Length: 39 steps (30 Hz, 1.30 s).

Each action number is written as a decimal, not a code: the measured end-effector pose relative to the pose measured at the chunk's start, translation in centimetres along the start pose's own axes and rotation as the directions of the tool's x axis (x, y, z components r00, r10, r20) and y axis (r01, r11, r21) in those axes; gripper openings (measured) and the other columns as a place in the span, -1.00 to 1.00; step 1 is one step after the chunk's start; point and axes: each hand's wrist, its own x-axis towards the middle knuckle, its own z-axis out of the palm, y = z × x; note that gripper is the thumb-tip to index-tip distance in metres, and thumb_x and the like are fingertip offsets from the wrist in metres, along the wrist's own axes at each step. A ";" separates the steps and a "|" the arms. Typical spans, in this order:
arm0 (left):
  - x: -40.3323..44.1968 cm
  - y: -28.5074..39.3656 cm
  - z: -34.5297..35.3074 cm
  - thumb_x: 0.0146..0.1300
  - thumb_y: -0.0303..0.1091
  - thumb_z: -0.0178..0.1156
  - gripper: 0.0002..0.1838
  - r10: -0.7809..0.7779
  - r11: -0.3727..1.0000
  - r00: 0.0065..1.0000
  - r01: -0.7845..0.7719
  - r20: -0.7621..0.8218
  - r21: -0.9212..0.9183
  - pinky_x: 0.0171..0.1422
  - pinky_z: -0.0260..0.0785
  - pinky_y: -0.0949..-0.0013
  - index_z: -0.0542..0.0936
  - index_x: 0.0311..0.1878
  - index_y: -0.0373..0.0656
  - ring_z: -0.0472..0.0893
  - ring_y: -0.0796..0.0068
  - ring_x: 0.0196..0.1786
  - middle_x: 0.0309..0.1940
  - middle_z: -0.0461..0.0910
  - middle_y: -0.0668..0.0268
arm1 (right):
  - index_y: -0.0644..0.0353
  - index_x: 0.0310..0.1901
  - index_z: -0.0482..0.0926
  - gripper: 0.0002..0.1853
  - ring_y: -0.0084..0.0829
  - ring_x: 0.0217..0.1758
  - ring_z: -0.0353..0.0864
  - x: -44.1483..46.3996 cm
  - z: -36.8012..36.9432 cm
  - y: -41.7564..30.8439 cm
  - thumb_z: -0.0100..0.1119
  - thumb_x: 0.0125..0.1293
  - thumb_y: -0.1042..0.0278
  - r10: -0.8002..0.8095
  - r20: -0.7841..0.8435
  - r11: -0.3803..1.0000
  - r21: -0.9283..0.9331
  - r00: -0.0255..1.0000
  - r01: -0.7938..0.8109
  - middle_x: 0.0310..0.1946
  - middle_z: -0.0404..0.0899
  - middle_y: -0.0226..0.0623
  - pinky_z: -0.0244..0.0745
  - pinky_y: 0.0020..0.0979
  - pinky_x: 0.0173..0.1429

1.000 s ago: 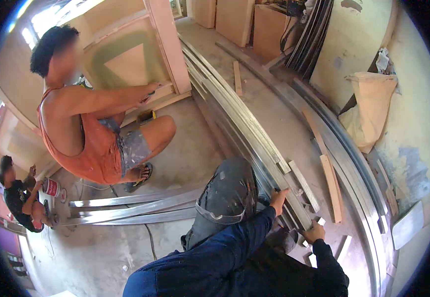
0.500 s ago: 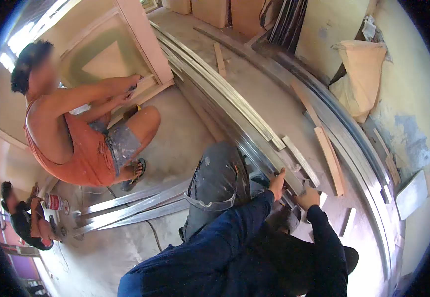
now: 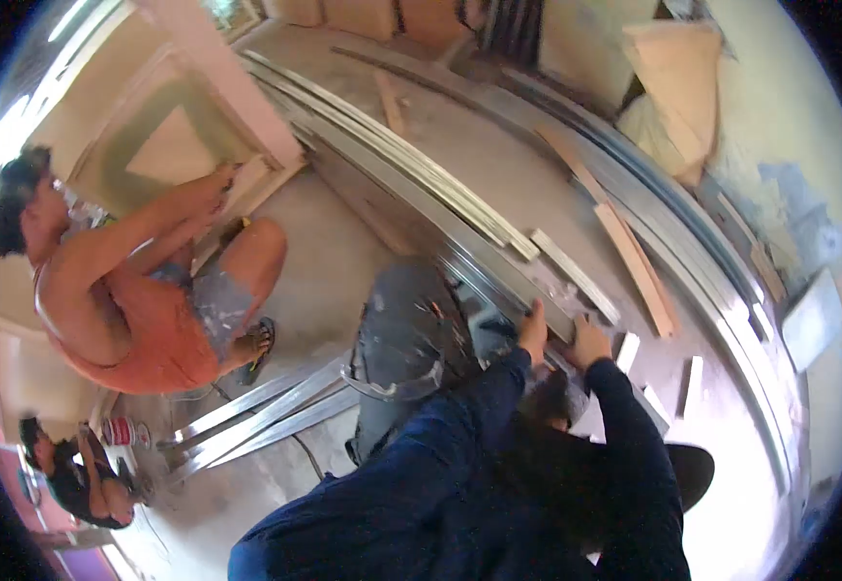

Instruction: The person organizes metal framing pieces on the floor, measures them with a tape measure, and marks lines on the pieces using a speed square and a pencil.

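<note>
My left hand (image 3: 534, 332) grips the edge of a long metal bar (image 3: 421, 218), near its close end. Closed around the very end of that bar is my right hand (image 3: 590, 343), just to the right of the left one. Beside the bar, on its right, lies a bundle of pale strips (image 3: 440, 198) and a short pale piece (image 3: 576, 275). Shiny metal channels (image 3: 479, 281) run along its left side, next to my knee (image 3: 406, 329). The undersides of both hands are hidden.
A person in an orange top (image 3: 154, 329) squats at the left by a panel (image 3: 174, 136). Another person (image 3: 77, 474) sits farther back near a bucket (image 3: 121, 432). Metal strips (image 3: 275, 412) lie on the floor. Wooden pieces (image 3: 634, 271) and long bars (image 3: 692, 281) lie right.
The view has turned, so the scene sits farther left and lower at left. Both hands have stayed at the bar's near end, and the pale strips now lie farther from them.
</note>
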 end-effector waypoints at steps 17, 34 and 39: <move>-0.1 -0.4 -0.8 0.27 0.38 -0.36 -0.14 0.042 0.996 0.947 -0.016 -0.319 0.083 0.09 0.32 0.14 0.01 0.37 -0.16 0.38 0.19 0.17 0.25 0.25 0.09 | 0.20 0.05 0.36 -0.51 -0.01 -0.04 0.56 0.6 2.2 -1.2 0.17 0.07 0.22 0.068 -0.082 0.994 0.091 0.994 -0.060 -0.12 0.55 -0.02 0.46 -0.10 0.02; -0.3 -2.4 0.2 0.27 0.33 -0.27 -0.29 0.182 0.928 0.983 -0.160 -0.035 0.335 -0.10 0.34 0.20 0.38 0.03 -0.20 0.51 0.16 -0.22 -0.25 0.50 0.08 | 0.27 0.00 0.52 -0.66 0.02 0.06 0.50 -7.6 -17.6 13.3 0.01 0.18 0.41 0.028 -0.492 0.986 0.157 0.870 0.057 -0.12 0.57 0.07 0.36 -0.15 0.19; 0.0 -2.4 2.1 0.33 0.18 -0.18 -0.37 0.287 0.863 0.945 -0.184 -0.158 0.470 0.08 0.32 0.18 0.42 0.05 -0.28 0.53 0.08 -0.06 -0.16 0.55 0.07 | 0.19 -0.05 0.58 -0.58 -0.05 -0.03 0.54 -3.3 -5.3 10.3 0.22 0.02 0.24 -0.211 0.143 0.941 0.297 0.967 0.162 -0.17 0.60 -0.01 0.40 -0.20 0.13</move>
